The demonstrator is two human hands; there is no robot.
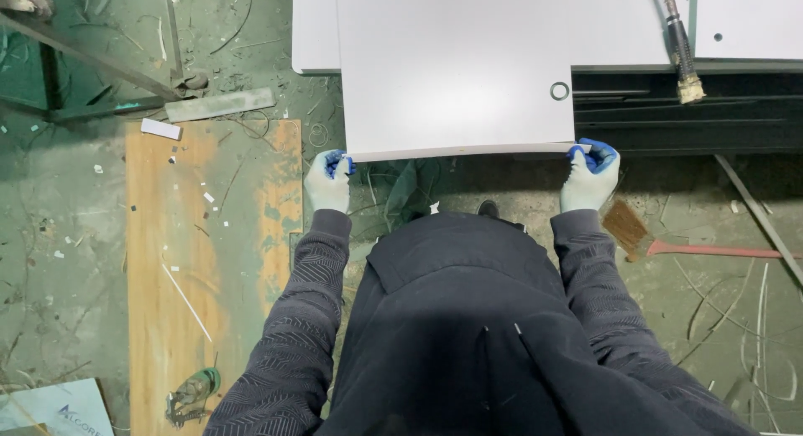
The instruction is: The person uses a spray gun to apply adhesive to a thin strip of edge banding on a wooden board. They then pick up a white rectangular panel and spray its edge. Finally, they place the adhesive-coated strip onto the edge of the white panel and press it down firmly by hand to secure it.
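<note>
- Dark sleeves and a dark apron fill the bottom of the view, nearest the camera, with both forearms reaching forward to a white panel (456, 68).
- White panel: a flat rectangular board with a small round hole (560, 91) near its right edge; it lies on the grey work surface (314, 26), its near edge overhanging toward the person.
- Left hand (329, 181), in a pale glove with blue fingertips, clamps the panel's near left corner, fingers curled shut over the edge.
- Right hand (590, 175), gloved the same, clamps the near right corner, fingers closed on the edge.
- Brush (682, 47) with a dark handle and pale bristles lies on the surface right of the panel, apart from it.
- Second brush (661, 239) with a red handle lies on the floor just right of the right hand.
- Orange-brown board (201, 269) lies on the littered green floor to the left, with a tape roll (192, 394) near its lower end.
- No containers are in view.
</note>
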